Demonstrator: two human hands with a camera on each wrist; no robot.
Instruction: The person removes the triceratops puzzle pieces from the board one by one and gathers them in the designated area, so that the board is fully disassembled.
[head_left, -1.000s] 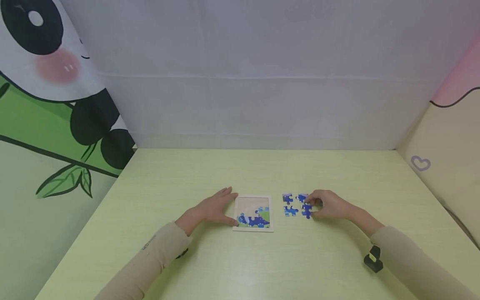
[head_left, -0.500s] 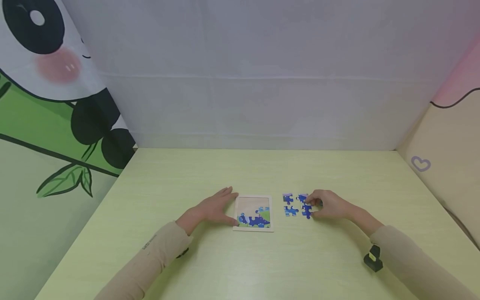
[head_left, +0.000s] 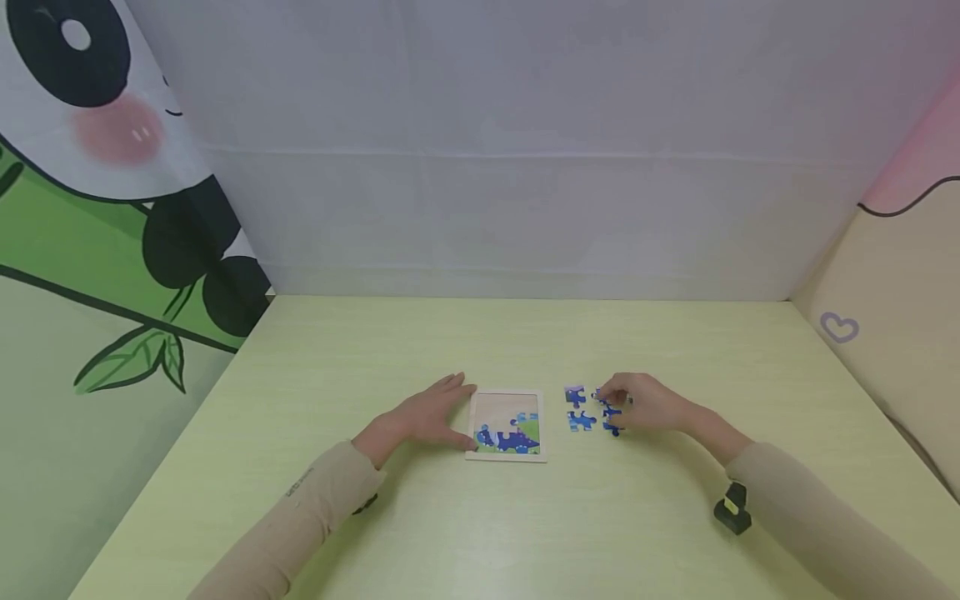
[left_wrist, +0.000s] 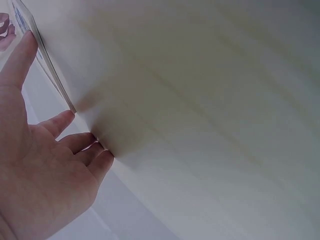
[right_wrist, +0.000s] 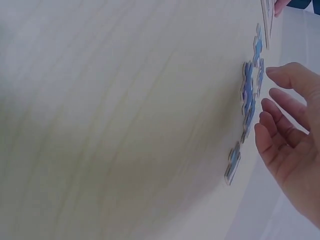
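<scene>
My left hand (head_left: 433, 415) rests at the left side of a wooden puzzle frame (head_left: 506, 458), thumb at its near left corner and fingertips at its far left corner. Inside the frame, joined pieces with a blue and green picture (head_left: 516, 442) fill the lower and right part; bare backing shows above them. My right hand (head_left: 651, 404) hovers over loose blue jigsaw pieces, covering some of them in the head view. Seen from the right wrist, its thumb and fingers (right_wrist: 274, 140) are spread and loosely bent, with a gap to the jigsaw pieces (right_wrist: 248, 87) and nothing between them.
Two more loose jigsaw pieces lie between the frame and my right hand, a far one (head_left: 574, 396) and a near one (head_left: 581, 422). A separate piece (right_wrist: 232, 162) lies apart in the right wrist view. A pale wall (head_left: 525, 217) borders the table's (head_left: 480, 525) far edge.
My right hand has shifted left and slightly away from me, off the near right piece and over the far ones. The left hand and frame stay put.
</scene>
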